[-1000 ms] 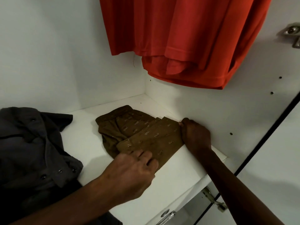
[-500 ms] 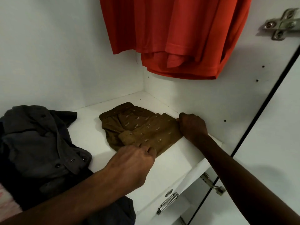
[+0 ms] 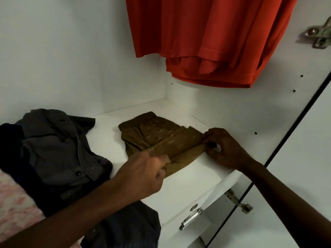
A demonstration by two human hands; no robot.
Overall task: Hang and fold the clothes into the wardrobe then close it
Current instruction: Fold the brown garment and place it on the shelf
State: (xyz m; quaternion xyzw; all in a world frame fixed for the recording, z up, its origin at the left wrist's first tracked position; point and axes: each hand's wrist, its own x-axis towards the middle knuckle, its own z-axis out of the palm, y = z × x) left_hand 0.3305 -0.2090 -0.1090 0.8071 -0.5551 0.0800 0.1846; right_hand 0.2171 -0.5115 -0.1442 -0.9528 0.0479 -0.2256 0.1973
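A brown patterned garment lies partly folded on the white wardrobe shelf, near the right inner wall. My left hand pinches its near edge, lifting a fold. My right hand grips its right edge by the wall. An orange-red shirt hangs above the shelf at the back right. A dark grey buttoned shirt lies crumpled on the shelf's left part.
A pink-and-white cloth shows at the lower left. A drawer front with a metal handle sits below the shelf. The open white door stands at the right, with hinges on its inner side.
Both hands have taken hold of the brown garment's edges; the left hand has pulled its near edge up and the right hand has shifted from pressing to pinching. The view rose slightly.
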